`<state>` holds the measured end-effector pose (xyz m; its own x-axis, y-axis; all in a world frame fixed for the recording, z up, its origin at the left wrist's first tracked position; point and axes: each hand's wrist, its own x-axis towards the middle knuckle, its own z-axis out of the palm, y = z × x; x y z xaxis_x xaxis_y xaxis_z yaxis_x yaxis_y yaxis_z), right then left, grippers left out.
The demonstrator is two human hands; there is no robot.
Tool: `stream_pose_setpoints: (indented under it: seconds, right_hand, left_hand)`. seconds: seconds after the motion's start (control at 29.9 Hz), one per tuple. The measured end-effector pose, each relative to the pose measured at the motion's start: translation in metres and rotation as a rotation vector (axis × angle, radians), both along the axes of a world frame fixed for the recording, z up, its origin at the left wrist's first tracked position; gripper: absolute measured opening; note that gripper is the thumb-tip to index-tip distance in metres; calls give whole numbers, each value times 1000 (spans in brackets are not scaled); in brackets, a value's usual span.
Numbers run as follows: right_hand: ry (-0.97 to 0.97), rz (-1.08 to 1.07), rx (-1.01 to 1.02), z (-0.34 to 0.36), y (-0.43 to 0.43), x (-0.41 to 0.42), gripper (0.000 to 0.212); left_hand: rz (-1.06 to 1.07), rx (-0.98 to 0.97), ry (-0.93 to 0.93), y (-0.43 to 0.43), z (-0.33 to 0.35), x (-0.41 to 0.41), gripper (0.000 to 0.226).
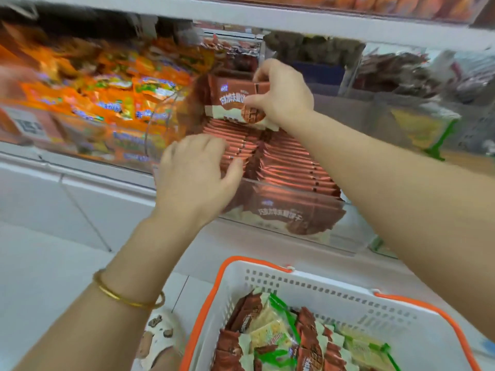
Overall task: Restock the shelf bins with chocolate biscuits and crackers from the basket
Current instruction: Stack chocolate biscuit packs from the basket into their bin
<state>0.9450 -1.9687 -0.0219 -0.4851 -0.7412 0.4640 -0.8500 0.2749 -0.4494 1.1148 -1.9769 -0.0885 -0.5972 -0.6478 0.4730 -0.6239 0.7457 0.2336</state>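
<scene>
- A brown foil chocolate biscuit packet (230,99) was pinched by the right hand (281,95) over the clear plastic shelf bin's (345,236) back edge.
- The left hand (195,172), fingers relaxed, was rested on the stacked packets (289,162) at its left edge.

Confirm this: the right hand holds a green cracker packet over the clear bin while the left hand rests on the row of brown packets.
Wrong packet: the head view shows the right hand holding a brown chocolate biscuit packet over the clear bin, while the left hand rests on the row of brown packets.
</scene>
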Motion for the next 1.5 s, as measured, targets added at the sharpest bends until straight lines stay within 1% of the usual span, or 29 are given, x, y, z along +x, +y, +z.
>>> stream_pose_setpoints:
  seconds: [0.1,0.17,0.3,0.4,0.47,0.57,0.67,0.74,0.8,0.87,0.97,1.04,1.1,1.14,1.17,1.24,1.3,1.34,1.4,1.47,1.5]
  right_hand:
    - [93,-29,32,-11,-31,-6,35]
    - [199,-66,66,-18,-45,-9,41]
    - [378,-159,119,-27,-57,-12,65]
    - [583,-167,161,-33,-59,-17,59]
    - [620,-128,160,-32,-57,-21,56]
    - [567,-84,183,-26,-52,-26,58]
    - [545,-94,147,-24,-45,-26,61]
    - [521,-101,157,-22,-41,-24,60]
    - [450,-112,157,-15,-32,-17,55]
    - [360,-92,79,-5,-13,-5,42]
    - [210,1,-122,-3,47,28,20]
    - [136,56,-202,-15,104,51,18]
    - [51,128,-196,-42,160,69,20]
    - [1,148,-123,-62,181,73,18]
    - [-30,148,11,-86,196,74,14]
    - [-45,110,376,-139,211,66,11]
    - [-98,114,667,-191,212,48,12]
    - [-132,148,764,-216,212,40,12]
    - [-201,234,916,-260,214,37,13]
    - [-250,248,978,-298,218,43,19]
    - [-243,204,982,-312,220,46,26]
  left_hand:
    - [32,-10,-2,-1,-7,-2,59]
    - [35,7,16,-1,-8,-3,59]
    - [47,17,29,0,-7,-5,58]
    - [41,14,24,0,-8,-5,58]
    - [38,7,35,-1,-9,-4,56]
    - [30,-4,47,-1,-10,-4,52]
    - [16,-15,58,0,-10,-3,52]
    - [0,-20,90,1,-9,-2,52]
    - [-25,-38,143,2,-7,0,50]
    - [-57,-103,186,8,-4,2,43]
    - [-85,-203,204,34,-1,8,29]
    - [-121,-223,198,57,-1,14,22]
    - [-178,-218,157,78,-7,17,19]
    - [-211,-210,111,86,-14,19,18]
    - [-243,-197,37,92,-24,20,18]
    - [-295,-151,-166,98,-49,26,25]
    - [-358,-22,-368,98,-66,31,38]
    - [-379,62,-436,98,-71,32,41]
    - [-377,166,-566,99,-78,28,35]
    - [-372,169,-670,101,-82,16,34]
    - [-389,154,-691,103,-84,10,34]
